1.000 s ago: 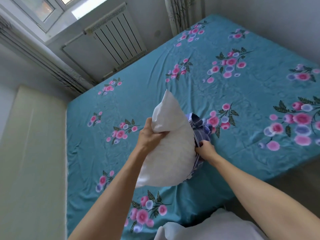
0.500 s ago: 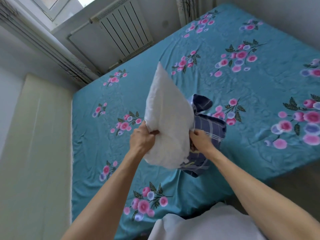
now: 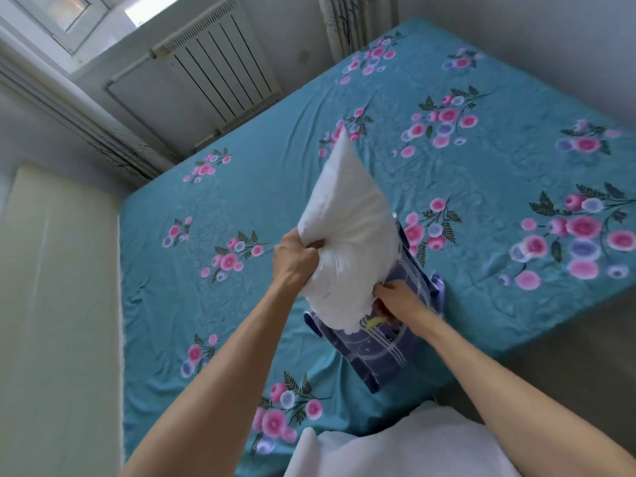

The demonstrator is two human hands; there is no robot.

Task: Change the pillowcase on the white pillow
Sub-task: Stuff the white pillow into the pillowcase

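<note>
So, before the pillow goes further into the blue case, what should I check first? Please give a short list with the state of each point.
1. Left hand grips the white pillow firmly: ok, its fingers bunch the fabric at the pillow's side.
2. Right hand holds the blue pillowcase: ok, it pinches the case at the pillow's lower end.
3. The case's opening is spread wide: cannot tell, the pillow and hand hide it.
4. The pillow's lower corner is inside the case: cannot tell, the edge is hidden.
5. The case lies flat on the bed sheet: not ok, it is crumpled and folded.
</note>
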